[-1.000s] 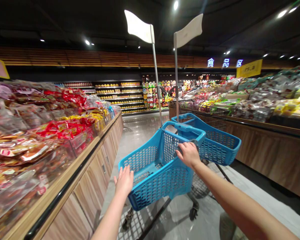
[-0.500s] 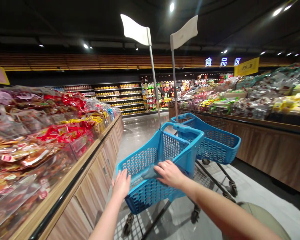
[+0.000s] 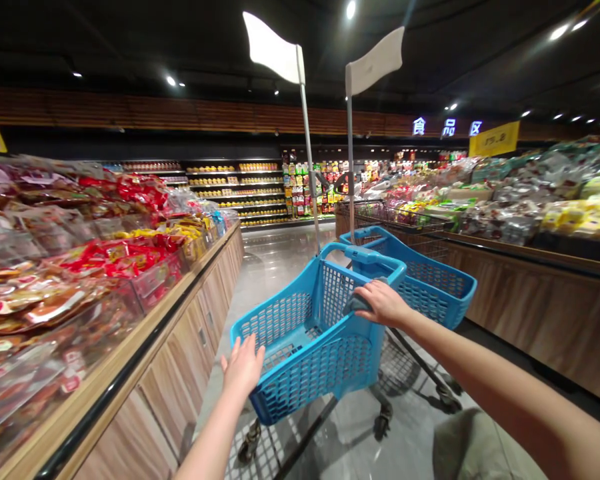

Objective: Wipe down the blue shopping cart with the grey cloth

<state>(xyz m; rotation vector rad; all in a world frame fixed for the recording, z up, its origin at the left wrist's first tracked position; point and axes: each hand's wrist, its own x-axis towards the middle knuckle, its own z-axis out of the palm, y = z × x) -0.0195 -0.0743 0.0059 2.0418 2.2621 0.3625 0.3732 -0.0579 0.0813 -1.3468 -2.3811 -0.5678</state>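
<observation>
A blue plastic cart basket [image 3: 305, 353] stands before me on a wheeled frame, with a white flag on a pole [image 3: 303, 127]. My left hand [image 3: 243, 365] rests flat against its near left corner, fingers stretched out. My right hand [image 3: 380, 303] is closed on a grey cloth [image 3: 356, 305] pressed on the basket's right rim. A second blue cart basket [image 3: 430, 287] stands just behind it on the right, with its own flag.
A wooden display counter [image 3: 145, 373] heaped with packaged snacks runs along the left. Another counter [image 3: 545, 300] with packaged goods runs along the right. The tiled aisle [image 3: 280, 260] leads to stocked shelves at the back. A wire bin stands behind the carts.
My right hand with the cloth has moved from the near rim back up the right rim of the basket. The left hand has stayed at the near corner.
</observation>
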